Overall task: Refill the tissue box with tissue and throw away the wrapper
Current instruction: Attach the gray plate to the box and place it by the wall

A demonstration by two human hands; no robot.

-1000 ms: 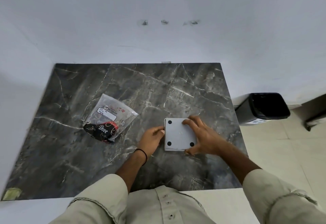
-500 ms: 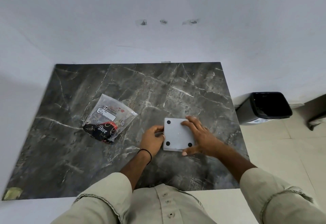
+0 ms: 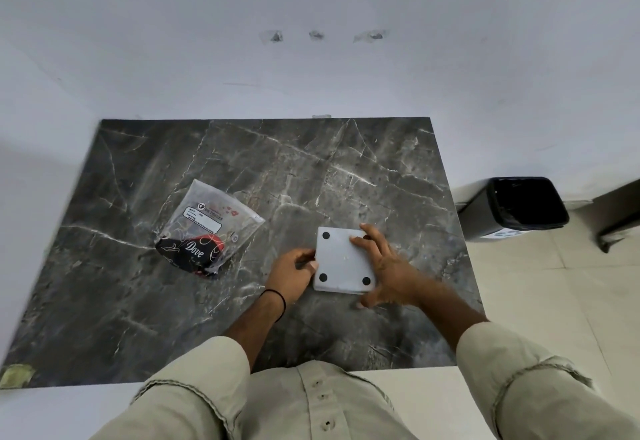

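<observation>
Tissue box point(image 3: 341, 259) upside down on desk point(image 3: 138, 318), between hands; left hand point(image 3: 294, 275) curled against its left edge; right hand point(image 3: 388, 266) spread flat over its right side; tissue pack point(image 3: 207, 228) well apart, left; bin point(image 3: 516, 207) on floor, right

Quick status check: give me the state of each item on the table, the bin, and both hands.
Tissue box: upside down on the table, base with black feet facing up.
Wrapper: lying flat left of the box, untouched; cannot tell whether sealed.
Bin: on the floor right of the table, open, black liner.
Left hand: fingers on the box's left edge.
Right hand: spread flat on the box's base.
</observation>
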